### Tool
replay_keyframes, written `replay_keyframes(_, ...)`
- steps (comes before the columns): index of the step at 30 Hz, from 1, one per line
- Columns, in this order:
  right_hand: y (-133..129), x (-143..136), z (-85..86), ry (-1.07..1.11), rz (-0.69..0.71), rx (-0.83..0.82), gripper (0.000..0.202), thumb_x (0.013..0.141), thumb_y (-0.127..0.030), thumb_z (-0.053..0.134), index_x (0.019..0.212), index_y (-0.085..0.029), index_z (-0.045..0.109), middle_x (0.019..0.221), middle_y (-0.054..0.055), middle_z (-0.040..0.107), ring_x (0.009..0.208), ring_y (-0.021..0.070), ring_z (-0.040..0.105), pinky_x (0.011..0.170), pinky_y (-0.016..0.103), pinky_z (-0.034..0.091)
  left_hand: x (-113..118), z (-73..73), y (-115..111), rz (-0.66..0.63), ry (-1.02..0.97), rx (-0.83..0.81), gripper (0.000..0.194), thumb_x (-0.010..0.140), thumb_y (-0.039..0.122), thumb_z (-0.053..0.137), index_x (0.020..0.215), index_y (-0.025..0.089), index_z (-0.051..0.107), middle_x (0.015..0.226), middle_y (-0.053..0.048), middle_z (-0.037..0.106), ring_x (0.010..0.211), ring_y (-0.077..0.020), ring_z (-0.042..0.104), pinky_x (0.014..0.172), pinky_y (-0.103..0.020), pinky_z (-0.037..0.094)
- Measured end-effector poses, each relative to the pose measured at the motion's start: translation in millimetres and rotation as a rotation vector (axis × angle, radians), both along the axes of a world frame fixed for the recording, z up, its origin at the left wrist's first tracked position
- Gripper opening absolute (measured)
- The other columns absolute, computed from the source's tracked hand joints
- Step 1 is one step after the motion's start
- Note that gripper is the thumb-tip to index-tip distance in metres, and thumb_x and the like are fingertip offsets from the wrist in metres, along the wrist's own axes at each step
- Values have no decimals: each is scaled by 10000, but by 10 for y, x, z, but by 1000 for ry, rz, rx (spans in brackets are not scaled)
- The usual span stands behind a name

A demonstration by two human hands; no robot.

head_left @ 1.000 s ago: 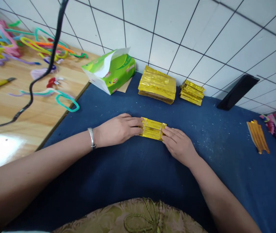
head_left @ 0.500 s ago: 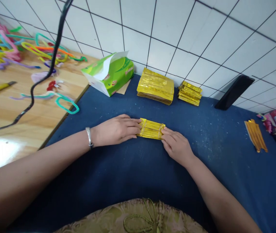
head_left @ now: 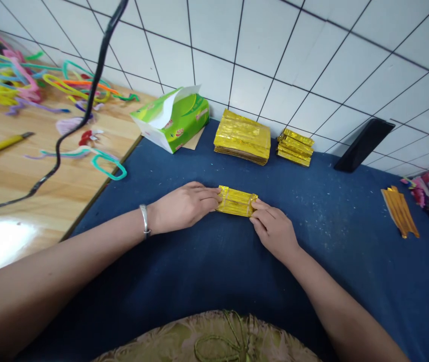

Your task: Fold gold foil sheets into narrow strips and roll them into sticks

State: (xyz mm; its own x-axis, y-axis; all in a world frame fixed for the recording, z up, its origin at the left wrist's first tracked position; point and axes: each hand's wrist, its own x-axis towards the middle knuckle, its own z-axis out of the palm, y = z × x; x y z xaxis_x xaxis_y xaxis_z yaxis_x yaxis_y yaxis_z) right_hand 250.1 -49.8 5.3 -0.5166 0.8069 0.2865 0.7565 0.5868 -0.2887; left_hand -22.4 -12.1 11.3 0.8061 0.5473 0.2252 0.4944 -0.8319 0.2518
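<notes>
A folded piece of gold foil paper [head_left: 236, 202] lies flat on the dark blue table cover [head_left: 199, 281], its ends turned in. My left hand [head_left: 184, 205] is closed over its left end, fingertips on the foil and thumb tucked out of sight. At the opposite end, my right hand [head_left: 274, 226] grips the right edge between thumb and fingers. Behind the hands sit a thick stack of gold foil paper [head_left: 242, 137] and a smaller pile of folded gold strips [head_left: 294, 147].
A green tissue pack [head_left: 176, 118] and a black slab-like object [head_left: 364, 146] stand by the tiled wall. Another folded gold piece [head_left: 400, 212] lies at right. Pipe cleaners [head_left: 21, 80] and a yellow craft knife [head_left: 1, 147] lie on the wooden table at left, crossed by a black cable [head_left: 92, 95].
My left hand has shifted slightly and its fingers have drawn together at the paper's left end. My right hand keeps its hold. The view has moved a little.
</notes>
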Motion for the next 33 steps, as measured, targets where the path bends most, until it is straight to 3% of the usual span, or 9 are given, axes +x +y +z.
replay_keyframes(16,18,-82,12,291,-122,-143,101,829,-178,488,807,-214,581,1034,51,619,1071,175,538,973,377,416,41,-10,-1,63,-18,-67,207,923,282,403,1020,214,573,1140,-28,614,1159,-161,507,952,-325,358)
replay_keyframes(20,33,-90,25,303,-143,-161,85,811,-169,506,780,-213,572,1026,46,608,1026,174,539,941,367,422,48,-7,-5,84,-45,-116,198,922,264,404,1011,225,576,1131,-10,619,1160,-158,504,942,-322,355)
replay_keyframes(26,51,-103,22,299,-167,-167,83,784,-151,518,737,-210,552,1004,39,597,991,181,531,902,361,417,132,17,-53,215,-83,-170,201,914,239,391,979,206,578,1134,-17,603,1065,-159,549,898,-327,370)
replay_keyframes(33,73,-118,29,266,-194,-161,99,755,-134,537,688,-206,533,969,36,580,955,188,512,873,362,407,206,-15,-9,265,-163,-215,141,814,164,469,815,177,609,1045,-29,601,973,-162,552,870,-311,398)
